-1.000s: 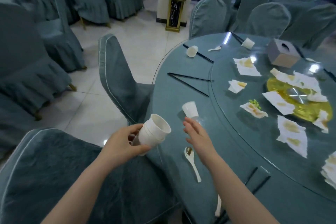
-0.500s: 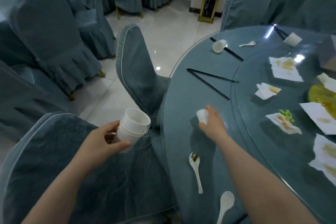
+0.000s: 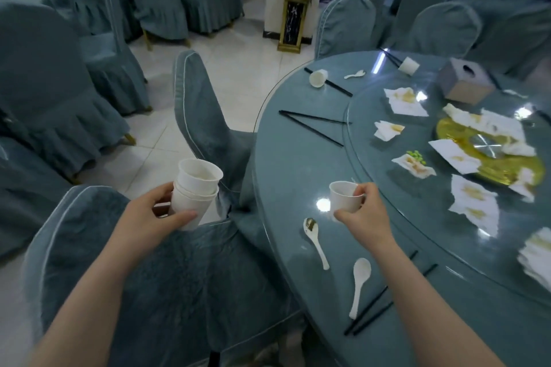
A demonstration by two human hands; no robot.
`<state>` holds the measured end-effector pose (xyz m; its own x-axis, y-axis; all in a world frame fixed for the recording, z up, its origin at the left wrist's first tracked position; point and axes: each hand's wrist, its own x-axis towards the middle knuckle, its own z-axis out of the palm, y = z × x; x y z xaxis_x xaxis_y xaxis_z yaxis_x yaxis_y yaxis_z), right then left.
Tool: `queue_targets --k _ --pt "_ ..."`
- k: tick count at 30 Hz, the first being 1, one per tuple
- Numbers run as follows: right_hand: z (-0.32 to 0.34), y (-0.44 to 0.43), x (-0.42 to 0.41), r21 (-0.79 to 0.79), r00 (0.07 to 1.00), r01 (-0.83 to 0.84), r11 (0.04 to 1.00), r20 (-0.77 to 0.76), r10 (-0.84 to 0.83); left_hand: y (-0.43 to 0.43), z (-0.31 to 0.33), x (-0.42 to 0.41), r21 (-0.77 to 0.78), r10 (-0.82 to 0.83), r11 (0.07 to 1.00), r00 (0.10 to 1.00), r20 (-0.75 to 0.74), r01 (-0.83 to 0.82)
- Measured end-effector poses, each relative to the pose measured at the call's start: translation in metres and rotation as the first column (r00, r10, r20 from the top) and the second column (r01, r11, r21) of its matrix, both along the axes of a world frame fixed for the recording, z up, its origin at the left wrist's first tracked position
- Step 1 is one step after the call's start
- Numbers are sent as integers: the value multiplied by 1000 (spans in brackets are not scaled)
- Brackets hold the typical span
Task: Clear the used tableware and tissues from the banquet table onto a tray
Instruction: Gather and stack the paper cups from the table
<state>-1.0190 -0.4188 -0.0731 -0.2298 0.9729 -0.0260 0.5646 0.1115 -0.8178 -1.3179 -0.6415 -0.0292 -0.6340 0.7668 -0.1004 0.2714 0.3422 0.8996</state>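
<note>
Nearest you, at 6 o'clock: one covered chair (image 3: pixel 179 292), its back below your forearms. At 5 o'clock on the table (image 3: pixel 292 164): one near pair of chopsticks (image 3: pixel 372 311), black and lying side by side; one clean spoon (image 3: pixel 359 283) just beside them; one stained spoon (image 3: pixel 316 243) near it, bowl pointing away from you. At 8 o'clock: your left hand (image 3: pixel 149 217), fingers and thumb wrapped round a stack of cups (image 3: pixel 195 191), white, mouths up and tilted slightly right, held off the table above the chair. At 4 o'clock: your right hand (image 3: pixel 368 217), thumb and fingers curled round a single cup (image 3: pixel 343 197), upright over the table's edge; whether its base touches the surface cannot be told. At 3 o'clock on the glass turntable (image 3: pixel 372 188): several soiled tissues (image 3: pixel 474 205), spread apart, one carrying green scraps. At 1 o'clock: one far pair of chopsticks (image 3: pixel 313 125), tips meeting in a narrow V; beyond them one tipped cup (image 3: pixel 317 78) lying on its side, and one small spoon (image 3: pixel 354 74) near it. At 2 o'clock: one far cup (image 3: pixel 408 65) and one tissue box (image 3: pixel 465 83).
</note>
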Motion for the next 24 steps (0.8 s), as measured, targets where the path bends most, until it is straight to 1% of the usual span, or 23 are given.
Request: queue_targets --k 3,6,12,16,19,24 --pt "18 -54 11 53 997 74 996 -25 -73 -18 0 -7 40 -85 996 996 31 83" --pt "34 -110 14 141 993 115 983 -54 -108 -35 7 -15 81 -169 983 985 31 166" --pt "80 -204 5 198 978 203 959 -95 -187 -60 37 -7 148 -325 934 945 -35 326" --pt "116 -249 8 220 954 292 931 -133 -268 -70 59 16 170 -475 858 875 -94 484" --pt "141 -276 13 235 937 340 911 -168 -307 -76 73 32 188 -573 794 815 -88 578" --pt "177 -311 13 266 918 383 885 -212 -334 -86 95 48 233 -672 689 726 -149 686"
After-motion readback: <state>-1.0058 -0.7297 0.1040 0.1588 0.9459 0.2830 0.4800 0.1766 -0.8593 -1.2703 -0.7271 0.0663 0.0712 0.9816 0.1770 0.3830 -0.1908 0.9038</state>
